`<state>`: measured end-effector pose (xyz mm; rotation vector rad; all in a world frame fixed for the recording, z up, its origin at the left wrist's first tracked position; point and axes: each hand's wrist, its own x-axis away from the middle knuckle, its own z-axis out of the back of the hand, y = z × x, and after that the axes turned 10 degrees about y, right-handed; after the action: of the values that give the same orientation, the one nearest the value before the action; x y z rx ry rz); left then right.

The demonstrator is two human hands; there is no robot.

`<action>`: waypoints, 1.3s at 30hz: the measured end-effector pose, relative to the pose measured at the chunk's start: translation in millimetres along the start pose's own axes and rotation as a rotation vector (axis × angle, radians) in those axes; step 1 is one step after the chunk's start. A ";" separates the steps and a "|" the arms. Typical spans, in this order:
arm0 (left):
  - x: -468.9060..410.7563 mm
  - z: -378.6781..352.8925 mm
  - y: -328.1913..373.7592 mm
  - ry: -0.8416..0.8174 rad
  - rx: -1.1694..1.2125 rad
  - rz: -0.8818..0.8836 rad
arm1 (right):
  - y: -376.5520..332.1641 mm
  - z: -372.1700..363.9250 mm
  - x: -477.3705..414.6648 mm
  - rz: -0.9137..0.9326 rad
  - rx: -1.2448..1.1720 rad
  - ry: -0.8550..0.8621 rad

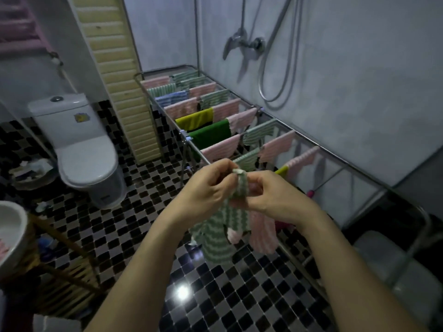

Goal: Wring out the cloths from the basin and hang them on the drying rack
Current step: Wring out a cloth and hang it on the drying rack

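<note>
A green-and-white striped cloth [220, 238] hangs down from both my hands in front of the drying rack [335, 154]. My left hand [206, 185] pinches its top edge on the left and my right hand [271, 195] grips it on the right. A pink cloth [262, 233] hangs just behind it, below my right hand; I cannot tell whether that hand holds it too. The metal rack carries several pink, green-striped, blue, yellow and dark green cloths over its bars. The white basin [12, 233] sits at the left edge with something pink inside.
A white toilet [81, 144] stands at the left on the black-and-white tiled floor [215, 295]. A shower mixer and hose [254, 46] hang on the wall behind the rack. A wooden stand [60, 279] holds the basin. A slatted panel [119, 75] rises beside the rack.
</note>
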<state>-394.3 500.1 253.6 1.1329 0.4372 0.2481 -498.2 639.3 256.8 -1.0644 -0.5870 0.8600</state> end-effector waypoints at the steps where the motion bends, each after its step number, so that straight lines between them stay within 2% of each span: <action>1: -2.5 -9.5 4.5 -0.007 -0.017 -0.029 | 3.5 5.0 6.6 -0.025 0.001 0.019; 8: -8.7 -54.1 22.2 -0.018 0.050 -0.105 | 34.5 67.7 51.1 -0.133 0.062 0.097; 11: -14.7 -86.6 24.9 -0.015 0.028 -0.119 | 52.0 113.0 73.9 -0.145 0.099 0.218; 14: -20.6 -117.0 15.2 -0.024 -0.092 -0.083 | 74.2 146.2 81.3 -0.162 0.175 0.360; 17: -26.2 -147.9 5.1 -0.005 -0.284 -0.032 | 100.7 171.6 75.8 -0.168 0.462 0.405; 21: -33.0 -191.7 -9.4 0.044 -0.507 0.018 | 132.5 193.1 71.3 -0.195 0.613 0.366; 24: -31.4 -209.1 -14.8 0.115 -0.550 0.037 | 145.2 204.0 63.0 -0.167 0.735 0.327; 27: -26.4 -218.0 -16.2 0.142 -0.563 0.036 | 153.2 209.5 59.9 -0.093 0.792 0.358; 29: -20.8 -220.7 -15.1 0.040 -0.589 0.083 | 159.0 209.6 64.6 -0.111 0.751 0.313; 33: -2.3 -234.3 -17.2 -0.249 -0.596 0.166 | 179.9 213.0 81.7 -0.285 0.661 0.069; 39: 21.1 -261.1 -30.7 -0.551 -0.496 0.281 | 213.5 211.6 97.3 -0.364 0.818 -0.227</action>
<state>-495.8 709.4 129.2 0.7248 -0.2671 0.2582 -675.6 875.0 143.5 -0.1118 -0.5203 0.7885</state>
